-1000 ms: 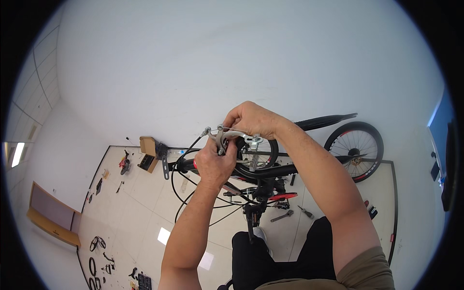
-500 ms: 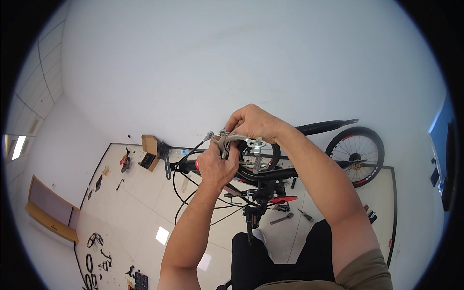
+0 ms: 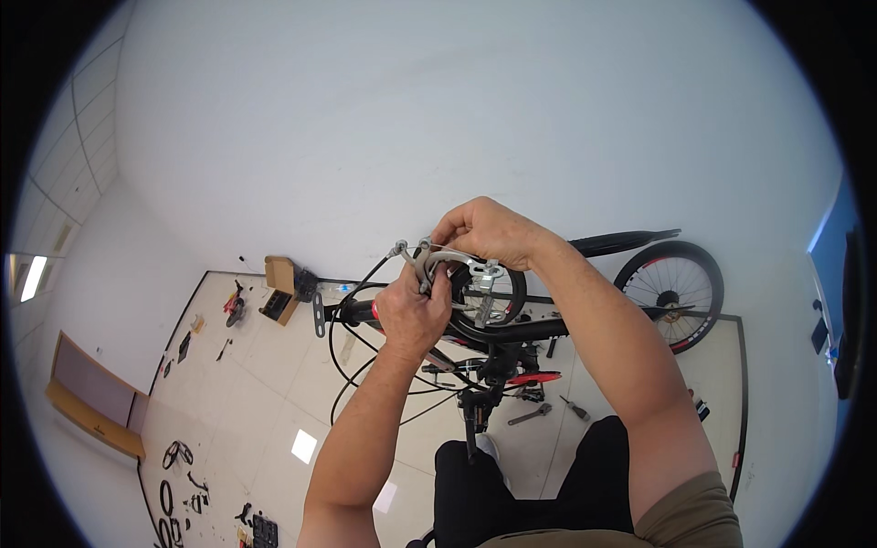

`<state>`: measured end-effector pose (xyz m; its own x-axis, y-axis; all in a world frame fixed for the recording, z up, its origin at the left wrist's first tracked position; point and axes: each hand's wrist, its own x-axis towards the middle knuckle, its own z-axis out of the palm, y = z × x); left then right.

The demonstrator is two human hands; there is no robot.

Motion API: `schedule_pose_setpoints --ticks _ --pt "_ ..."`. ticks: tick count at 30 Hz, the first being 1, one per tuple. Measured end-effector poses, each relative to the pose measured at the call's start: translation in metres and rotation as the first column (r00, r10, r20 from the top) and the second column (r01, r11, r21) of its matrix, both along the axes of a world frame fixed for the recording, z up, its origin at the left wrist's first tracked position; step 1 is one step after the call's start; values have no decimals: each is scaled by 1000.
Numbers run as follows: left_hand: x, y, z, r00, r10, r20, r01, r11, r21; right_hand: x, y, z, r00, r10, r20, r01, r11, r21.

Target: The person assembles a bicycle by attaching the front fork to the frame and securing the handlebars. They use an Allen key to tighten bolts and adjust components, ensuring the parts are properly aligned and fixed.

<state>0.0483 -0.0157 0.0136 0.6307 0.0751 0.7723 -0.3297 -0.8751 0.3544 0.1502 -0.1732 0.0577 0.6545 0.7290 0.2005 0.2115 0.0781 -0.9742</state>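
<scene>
The person's left hand (image 3: 408, 315) is holding a silver brake caliper (image 3: 423, 265) out in front, with the grip closing around its lower side and the thumb pressing against it. The right hand (image 3: 493, 230) is coming in from the other side, fingers curling down at the caliper's upper edge by the thin wire. Those fingertips are partly hiding, so I can't tell if that grip is pinching anything. A black cable housing (image 3: 370, 276) is looping away from the caliper toward the left.

Below the hands, a black bike frame (image 3: 523, 329) is stretching crosswise, with a red disc-shaped part (image 3: 537, 377) sitting low on it. Black trousers (image 3: 589, 466) are filling the bottom edge.

On the tiled floor, an adjustable wrench (image 3: 530, 415) is lying just beside a screwdriver-like tool (image 3: 575, 409). Over right, a red-and-black wheel (image 3: 715, 292) is standing near the pale wall (image 3: 457, 119). Farther off to the left, an open cardboard box (image 3: 278, 272) is sitting near the floor's dark edging.
</scene>
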Motion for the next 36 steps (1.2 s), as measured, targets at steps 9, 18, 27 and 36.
schedule_pose_setpoints --ticks 9,18,27,36 --pt "-2 -7 4 1000 -5 -2 5 1000 25 -5 -9 5 998 -37 -49 37 999 16" --pt "0 -5 -3 999 13 31 -16 996 87 -4 -10 1 995 -47 -85 51 998 37" --pt "-2 1 -6 999 -5 46 -1 993 117 -5 -1 0 997 -80 -4 80 997 -7" --pt "0 5 -8 999 4 37 -7 998 56 0 5 -1 999 -29 -22 29 1000 -1"
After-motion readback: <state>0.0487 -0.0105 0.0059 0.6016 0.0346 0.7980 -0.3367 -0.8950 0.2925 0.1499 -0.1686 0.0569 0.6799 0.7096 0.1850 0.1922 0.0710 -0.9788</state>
